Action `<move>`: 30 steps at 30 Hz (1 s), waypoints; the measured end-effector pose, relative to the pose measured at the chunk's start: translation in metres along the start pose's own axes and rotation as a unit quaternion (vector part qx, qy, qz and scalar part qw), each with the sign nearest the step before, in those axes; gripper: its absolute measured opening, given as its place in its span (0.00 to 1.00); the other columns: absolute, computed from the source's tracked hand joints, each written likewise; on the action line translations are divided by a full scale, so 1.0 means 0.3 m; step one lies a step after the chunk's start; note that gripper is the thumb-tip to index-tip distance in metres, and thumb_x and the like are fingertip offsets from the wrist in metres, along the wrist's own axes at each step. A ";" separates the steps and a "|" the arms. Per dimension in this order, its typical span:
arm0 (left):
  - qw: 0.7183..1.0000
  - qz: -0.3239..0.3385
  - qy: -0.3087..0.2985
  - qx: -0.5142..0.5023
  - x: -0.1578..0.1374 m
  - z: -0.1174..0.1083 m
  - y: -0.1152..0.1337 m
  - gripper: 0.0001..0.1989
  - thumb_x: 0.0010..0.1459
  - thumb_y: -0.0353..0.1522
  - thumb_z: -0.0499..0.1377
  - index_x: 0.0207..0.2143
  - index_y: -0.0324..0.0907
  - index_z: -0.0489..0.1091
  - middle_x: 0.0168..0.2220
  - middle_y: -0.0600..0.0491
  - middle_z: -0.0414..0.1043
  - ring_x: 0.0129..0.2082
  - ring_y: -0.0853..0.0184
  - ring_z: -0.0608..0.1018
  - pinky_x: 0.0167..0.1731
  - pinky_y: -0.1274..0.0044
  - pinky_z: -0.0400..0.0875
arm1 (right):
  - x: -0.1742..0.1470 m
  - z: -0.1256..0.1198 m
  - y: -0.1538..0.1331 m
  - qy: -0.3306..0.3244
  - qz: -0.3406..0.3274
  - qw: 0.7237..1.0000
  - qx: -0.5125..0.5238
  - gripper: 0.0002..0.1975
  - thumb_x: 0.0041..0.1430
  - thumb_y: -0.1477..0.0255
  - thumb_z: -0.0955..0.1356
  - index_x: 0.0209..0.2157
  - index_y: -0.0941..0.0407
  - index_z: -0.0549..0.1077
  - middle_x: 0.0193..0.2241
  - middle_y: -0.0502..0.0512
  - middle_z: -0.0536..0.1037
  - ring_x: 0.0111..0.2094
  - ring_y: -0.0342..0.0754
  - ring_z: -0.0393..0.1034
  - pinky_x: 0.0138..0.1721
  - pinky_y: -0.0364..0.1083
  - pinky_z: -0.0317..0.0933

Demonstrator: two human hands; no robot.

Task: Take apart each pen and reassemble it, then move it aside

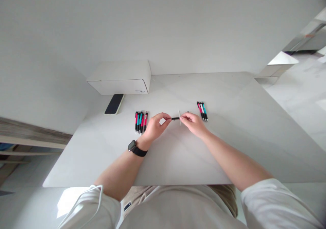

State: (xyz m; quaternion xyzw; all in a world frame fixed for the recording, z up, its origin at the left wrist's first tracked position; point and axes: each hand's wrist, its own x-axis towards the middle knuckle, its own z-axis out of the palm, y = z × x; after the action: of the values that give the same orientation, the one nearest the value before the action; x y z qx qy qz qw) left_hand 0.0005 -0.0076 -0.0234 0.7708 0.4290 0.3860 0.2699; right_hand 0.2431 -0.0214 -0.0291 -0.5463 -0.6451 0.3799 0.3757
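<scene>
Between my two hands, a short black pen part (175, 118) is held level above the table. My left hand (158, 124) is closed, its thumb and fingertips pinching the left end. At the other end, my right hand (194, 123) is closed in a pinch too. A thin white stick, like a pen refill (179, 113), runs crosswise by the right fingertips; whether it is held or lies on the table, I cannot tell. A small dark piece shows just behind the right fingers. Several pens (141, 118) in red, teal and black lie in a row beside my left hand.
To the right of my right hand lies a smaller group of pens (202, 111). A smartphone (114, 103) rests at the back left, in front of a white box (118, 86). The white table (163, 164) meets the wall at the back.
</scene>
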 end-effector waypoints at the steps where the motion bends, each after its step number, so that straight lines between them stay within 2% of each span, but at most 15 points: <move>1: 1.000 -0.009 -0.001 -0.008 0.000 0.000 0.000 0.07 0.68 0.37 0.62 0.43 0.45 0.77 0.41 0.51 0.81 0.43 0.63 0.82 0.48 0.70 0.75 | -0.001 0.002 0.000 -0.002 -0.004 1.000 -0.004 0.15 0.67 0.56 0.68 0.38 0.52 0.80 0.32 0.50 0.81 0.31 0.48 0.72 0.33 0.45 0.61; 8: 0.993 -0.077 0.002 -0.086 0.001 0.009 -0.016 0.10 0.65 0.41 0.64 0.40 0.44 0.78 0.40 0.50 0.82 0.41 0.62 0.82 0.45 0.71 0.75 | -0.003 0.018 0.005 0.045 -0.092 0.994 -0.048 0.10 0.67 0.61 0.69 0.38 0.51 0.79 0.33 0.51 0.79 0.31 0.47 0.70 0.35 0.46 0.63; 15: 0.980 -0.093 -0.014 -0.175 0.001 0.010 -0.026 0.11 0.64 0.41 0.65 0.40 0.42 0.77 0.38 0.47 0.82 0.41 0.62 0.82 0.45 0.71 0.75 | -0.020 0.019 -0.017 0.078 -0.172 0.980 -0.064 0.08 0.68 0.64 0.69 0.40 0.52 0.79 0.32 0.53 0.77 0.31 0.48 0.69 0.34 0.47 0.63; 18: 0.981 -0.083 -0.010 -0.177 0.002 0.006 -0.026 0.11 0.64 0.41 0.65 0.40 0.42 0.76 0.39 0.47 0.82 0.41 0.62 0.83 0.46 0.70 0.76 | -0.026 0.015 -0.028 0.064 -0.152 0.984 -0.064 0.10 0.68 0.61 0.69 0.41 0.51 0.79 0.35 0.55 0.79 0.30 0.48 0.69 0.35 0.48 0.64; 21: 0.988 -0.067 -0.003 -0.141 0.000 0.000 -0.018 0.10 0.65 0.41 0.64 0.39 0.43 0.76 0.39 0.48 0.82 0.42 0.61 0.82 0.47 0.69 0.77 | -0.031 0.013 -0.040 0.034 -0.092 0.994 -0.054 0.15 0.68 0.56 0.68 0.46 0.51 0.78 0.39 0.55 0.81 0.29 0.48 0.70 0.35 0.47 0.65; 24: 0.994 -0.050 -0.012 -0.098 -0.004 -0.006 -0.003 0.10 0.66 0.41 0.63 0.39 0.44 0.77 0.40 0.48 0.82 0.42 0.61 0.82 0.47 0.68 0.77 | -0.034 0.015 -0.048 -0.010 -0.056 0.997 -0.059 0.17 0.70 0.54 0.65 0.43 0.51 0.78 0.34 0.53 0.82 0.29 0.48 0.72 0.33 0.47 0.63; 27: 0.995 -0.045 -0.021 -0.085 -0.007 -0.007 0.010 0.10 0.66 0.41 0.63 0.40 0.45 0.78 0.40 0.49 0.82 0.42 0.61 0.82 0.47 0.69 0.77 | -0.034 0.023 -0.048 -0.008 -0.068 0.995 -0.072 0.16 0.70 0.56 0.65 0.38 0.51 0.78 0.31 0.53 0.82 0.30 0.49 0.73 0.34 0.47 0.63; 30: 0.995 -0.049 -0.024 -0.089 -0.007 -0.002 0.010 0.09 0.66 0.40 0.63 0.40 0.44 0.78 0.40 0.49 0.82 0.42 0.61 0.82 0.48 0.69 0.77 | -0.036 0.031 -0.044 0.030 -0.110 0.991 -0.068 0.12 0.69 0.59 0.67 0.43 0.50 0.78 0.36 0.54 0.82 0.33 0.49 0.74 0.38 0.47 0.65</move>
State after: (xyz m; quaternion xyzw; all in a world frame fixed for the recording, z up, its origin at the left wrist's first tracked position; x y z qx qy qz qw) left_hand 0.0007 -0.0108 -0.0215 0.7305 0.4235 0.3910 0.3663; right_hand 0.2306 -0.0343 -0.0218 -0.5073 -0.7144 0.2745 0.3962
